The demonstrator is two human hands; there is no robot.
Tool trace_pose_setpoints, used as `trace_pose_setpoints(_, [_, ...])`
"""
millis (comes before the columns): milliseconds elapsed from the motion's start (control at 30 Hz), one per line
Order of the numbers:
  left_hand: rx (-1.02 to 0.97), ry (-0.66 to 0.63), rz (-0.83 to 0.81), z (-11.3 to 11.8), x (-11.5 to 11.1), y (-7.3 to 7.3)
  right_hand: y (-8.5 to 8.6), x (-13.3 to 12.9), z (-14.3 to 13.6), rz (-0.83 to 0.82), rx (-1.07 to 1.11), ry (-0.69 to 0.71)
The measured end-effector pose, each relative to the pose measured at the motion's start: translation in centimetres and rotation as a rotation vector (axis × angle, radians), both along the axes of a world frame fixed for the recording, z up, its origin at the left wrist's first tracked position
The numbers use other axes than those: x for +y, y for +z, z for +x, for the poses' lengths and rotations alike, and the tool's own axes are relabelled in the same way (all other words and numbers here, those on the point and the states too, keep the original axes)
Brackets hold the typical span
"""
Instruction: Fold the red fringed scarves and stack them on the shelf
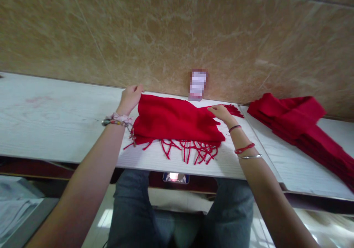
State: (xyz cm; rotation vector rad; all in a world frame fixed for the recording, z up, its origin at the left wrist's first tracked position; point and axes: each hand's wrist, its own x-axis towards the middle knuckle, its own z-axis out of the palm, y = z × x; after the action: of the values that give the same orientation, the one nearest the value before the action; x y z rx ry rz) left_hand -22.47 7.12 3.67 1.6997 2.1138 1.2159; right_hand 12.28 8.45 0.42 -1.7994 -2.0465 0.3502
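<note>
Grey-blue jeans (235, 211), yours, are showing nearest, below the white table (55, 126). Left hand (129, 98): your fingers are pinching the far left corner of the red scarf (174, 119). Right hand (219, 113): your fingers are pinching its far right edge. Scarf: lying folded on the table between your hands, fringe spreading toward you. Beyond: a blurred panel (198, 85) is standing by the brown wall (143, 34). Right: red cloth (293, 124) is lying stacked. Beneath: a phone (176, 178) is resting on a dark ledge (203, 184).

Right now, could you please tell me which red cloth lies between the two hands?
The fringed red cloth, spread between left hand and right hand; the folded red cloth lies to the right of both.
</note>
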Motion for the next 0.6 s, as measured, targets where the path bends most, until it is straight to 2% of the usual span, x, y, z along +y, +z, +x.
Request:
trace_pose_setpoints(100, [0.089, -0.112, -0.087, 1.5, 1.5, 1.6, -0.1, 0.8, -2.2, 0.017, -0.078, 0.069])
trace_pose_setpoints(167, [0.154, -0.213, -0.190, 2.7, 1.9, 1.9, -0.5, 0.9, -3.3, 0.026, -0.077, 0.112])
trace_pose_setpoints(267, [0.189, -0.327, -0.270, 4.3, 1.7, 1.0, -1.6, 0.6, -4.3, 0.029, -0.088, 0.147])
trace_pose_setpoints(367, [0.160, -0.371, -0.213, 5.2, 1.1, -0.7, -2.1, 0.1, -4.4, 0.045, -0.099, 0.125])
trace_pose_setpoints(467, [0.001, -0.327, -0.063, 4.9, 0.7, -1.9, -1.7, -0.3, -3.6, 0.160, -0.034, 0.049])
trace_pose_setpoints(600, [-0.526, -0.205, 0.237, 2.9, 0.6, -1.9, 0.1, -1.1, -0.8, 0.474, 0.202, -0.150])
